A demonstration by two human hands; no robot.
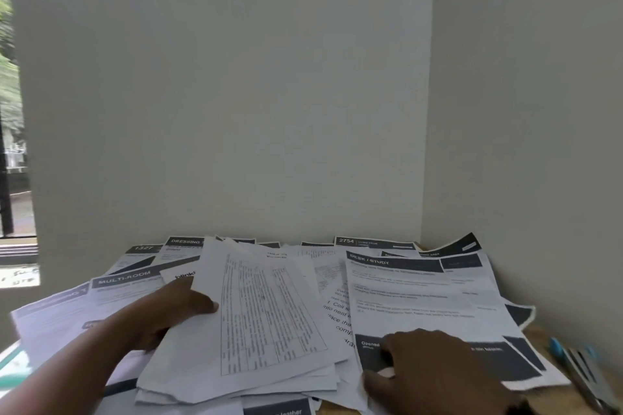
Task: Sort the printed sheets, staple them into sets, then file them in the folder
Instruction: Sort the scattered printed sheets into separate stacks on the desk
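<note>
Left hand: the left hand grips the left edge of a white printed sheet bearing a ruled table, thumb curled over the top face, fingers hidden beneath the paper.
Left arm: the forearm comes in from the lower left corner and slants up toward the middle of the pile.
Right hand: the right hand lies palm down on a white sheet headed "DESK / STUDY" with a dark band at its foot; the fingers bend loosely and press on the dark band, gripping nothing that I can see.
Right arm: it enters from the lower right corner, wrist low over the paper.
Printed sheets: a loose overlapping heap of white black-headed pages covers the wooden tabletop, reaching back to the pale wall.
Table sheet: left of the "DESK / STUDY" sheet, overlapping other pages.
Scissors: blue-handled steel scissors lie right of the "DESK / STUDY" sheet on bare wood.
</note>
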